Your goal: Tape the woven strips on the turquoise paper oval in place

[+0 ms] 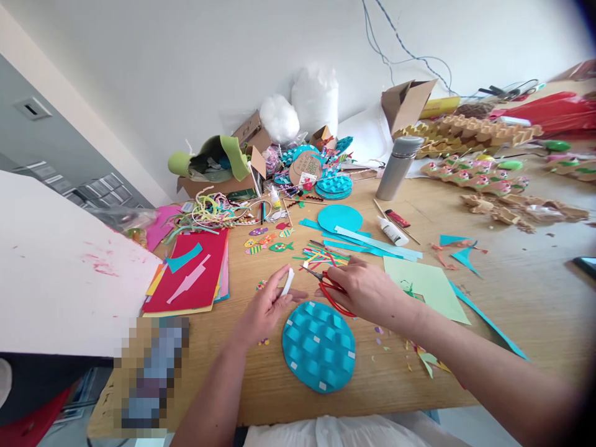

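My left hand (pixel 267 307) pinches a short white strip (pixel 288 282), possibly foam tape, between thumb and fingers. Red-handled scissors (pixel 336 297) are in my right hand (pixel 365 285), their blades pointing left towards the strip. A small white piece (pixel 305 265) sits at the blade tips. Just below both hands lies a round blue woven-paper disc (pixel 321 357) with several small white squares on it. Beyond the hands are narrow coloured paper strips (pixel 321 256) and several paper fish (pixel 281 247).
Coloured paper sheets (pixel 195 273) lie at left, a pale green sheet (pixel 428 285) at right. Behind stand a glue bottle (pixel 392 231), a plain blue disc (pixel 339 218) and a grey flask (pixel 397 171). Egg-carton crafts (pixel 475 174) and a pile of craft supplies (pixel 302 164) line the back.
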Demonstrator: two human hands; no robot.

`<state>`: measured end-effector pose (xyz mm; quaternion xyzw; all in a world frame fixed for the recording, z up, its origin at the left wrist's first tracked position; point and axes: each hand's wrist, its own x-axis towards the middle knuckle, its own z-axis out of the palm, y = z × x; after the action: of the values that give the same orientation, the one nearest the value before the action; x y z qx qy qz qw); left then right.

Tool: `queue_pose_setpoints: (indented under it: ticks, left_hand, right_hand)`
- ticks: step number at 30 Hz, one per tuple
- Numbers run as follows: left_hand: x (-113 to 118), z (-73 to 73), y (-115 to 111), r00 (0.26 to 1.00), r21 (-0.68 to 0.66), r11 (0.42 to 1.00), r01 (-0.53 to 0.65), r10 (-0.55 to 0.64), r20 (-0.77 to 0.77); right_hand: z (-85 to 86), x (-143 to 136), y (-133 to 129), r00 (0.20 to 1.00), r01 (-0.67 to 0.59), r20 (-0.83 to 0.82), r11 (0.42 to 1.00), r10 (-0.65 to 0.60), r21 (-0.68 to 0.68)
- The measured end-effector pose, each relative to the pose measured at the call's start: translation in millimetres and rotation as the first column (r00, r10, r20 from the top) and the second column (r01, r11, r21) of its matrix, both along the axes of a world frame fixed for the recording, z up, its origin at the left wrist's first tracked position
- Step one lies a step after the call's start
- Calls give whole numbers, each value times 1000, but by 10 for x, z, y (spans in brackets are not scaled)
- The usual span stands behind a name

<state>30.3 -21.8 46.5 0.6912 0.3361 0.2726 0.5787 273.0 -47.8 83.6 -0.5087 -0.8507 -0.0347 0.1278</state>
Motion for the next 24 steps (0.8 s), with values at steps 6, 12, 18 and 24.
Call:
queue_pose_setpoints:
  ticks: [6,12,18,24]
  left_hand:
    - [-269,-96,501,612,591,804,-63,499,-614]
    - [-492,-404,870,462,686,722,84,582,-669]
    - [-527,-500,828,522,687,725,50,567,-637]
    - [-474,-355,748,598,669,737,-92,579,-555]
  right_hand:
    - [15,20,-12,994,-30,104,990,15,140]
    - [-20,39,-48,993,-56,117,983,36,173]
    - [-28,34,-47,991,-80,122,979,57,186]
    - [-13,-28,-53,982,-101,177,974,65,202]
